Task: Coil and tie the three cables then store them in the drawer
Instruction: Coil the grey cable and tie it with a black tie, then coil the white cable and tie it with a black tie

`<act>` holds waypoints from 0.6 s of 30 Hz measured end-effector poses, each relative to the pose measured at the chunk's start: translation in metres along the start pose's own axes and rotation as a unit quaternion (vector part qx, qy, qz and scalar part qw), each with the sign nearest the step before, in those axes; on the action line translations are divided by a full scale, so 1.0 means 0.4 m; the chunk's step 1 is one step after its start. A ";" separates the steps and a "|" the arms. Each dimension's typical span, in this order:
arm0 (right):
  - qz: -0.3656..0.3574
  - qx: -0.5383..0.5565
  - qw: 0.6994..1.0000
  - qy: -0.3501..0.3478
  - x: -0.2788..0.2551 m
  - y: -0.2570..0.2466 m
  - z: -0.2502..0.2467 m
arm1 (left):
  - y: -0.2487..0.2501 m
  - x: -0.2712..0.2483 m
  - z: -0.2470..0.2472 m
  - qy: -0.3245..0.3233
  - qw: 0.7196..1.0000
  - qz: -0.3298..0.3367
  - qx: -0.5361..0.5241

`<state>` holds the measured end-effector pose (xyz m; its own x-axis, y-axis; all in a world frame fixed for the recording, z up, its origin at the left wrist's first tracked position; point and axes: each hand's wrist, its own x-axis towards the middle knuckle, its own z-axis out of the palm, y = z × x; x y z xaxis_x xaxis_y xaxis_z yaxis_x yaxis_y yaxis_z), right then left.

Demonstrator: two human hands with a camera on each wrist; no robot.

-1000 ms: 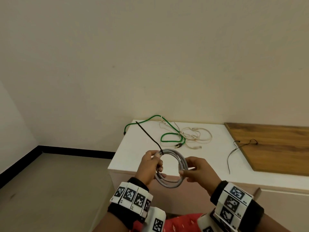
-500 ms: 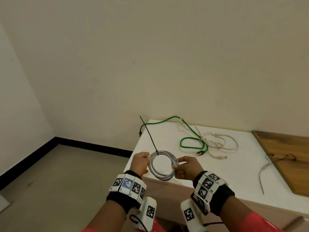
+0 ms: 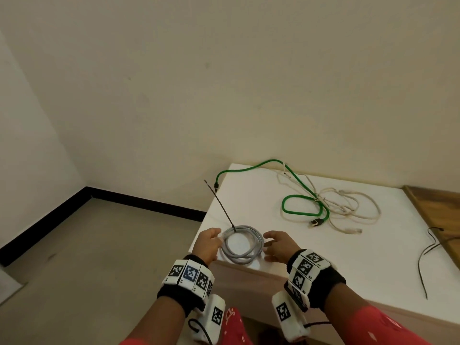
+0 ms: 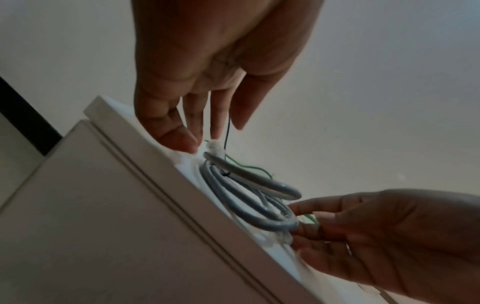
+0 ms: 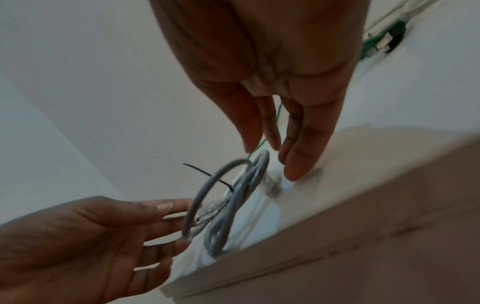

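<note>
Left hand (image 3: pixel 208 242) just beside the grey coil (image 3: pixel 242 245), fingers relaxed and spread, tips touching or nearly touching the coil's left edge; nothing pinched. Right hand (image 3: pixel 278 246) at the coil's right edge, fingers straight and loose, tips on the counter (image 3: pixel 261 195) beside the coil, gripping nothing. Coil lying at the near left corner of the counter, between both hands, looped several times and cinched with a black tie (image 3: pixel 220 205) whose long tail sticks up and away to the left. From the left wrist view, one loop lifted off the rest, a clear plug at the coil's far end close to the fingertips (image 4: pixel 182 142). Green cable (image 3: pixel 293 195) uncoiled farther back on the counter, one end hanging over the left edge, tangled with a cream cable (image 3: pixel 358 207) to its right. Second black tie (image 3: pixel 428 250) loose near the right side, partly on a wooden board (image 3: pixel 438 210). Drawer not identifiable for certain; only the cabinet front below the counter edge visible.
</note>
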<state>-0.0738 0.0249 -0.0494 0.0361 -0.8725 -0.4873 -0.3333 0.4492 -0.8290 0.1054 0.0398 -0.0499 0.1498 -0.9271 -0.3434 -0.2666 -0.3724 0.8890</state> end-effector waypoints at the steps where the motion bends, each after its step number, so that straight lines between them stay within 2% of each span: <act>1: 0.001 0.015 1.000 0.012 -0.004 0.000 -0.011 | 0.004 0.000 -0.002 0.009 1.000 0.017 0.009; 4: -0.001 0.029 0.998 0.059 -0.014 0.006 -0.075 | 0.030 0.001 0.003 0.038 0.995 0.082 0.048; 7: 0.009 0.050 0.993 0.107 -0.011 0.015 -0.164 | 0.069 0.002 0.026 0.038 0.987 0.137 0.070; 13: 0.009 0.050 0.975 0.217 0.032 0.009 -0.320 | 0.118 0.009 0.095 -0.027 0.985 0.154 0.069; 15: -0.007 -0.037 0.969 0.243 0.062 0.005 -0.354 | 0.121 0.015 0.113 -0.035 0.985 0.156 0.059; 18: -0.039 -0.227 0.935 0.269 0.087 -0.006 -0.376 | 0.122 0.025 0.133 -0.046 0.984 0.167 0.047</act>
<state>-0.2133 -0.0353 -0.0231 -0.3614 -0.9245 -0.1215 -0.7192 0.3593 -0.5947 0.0433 0.0101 -0.0261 -0.0459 -0.9967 -0.0663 -0.3735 -0.0444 0.9266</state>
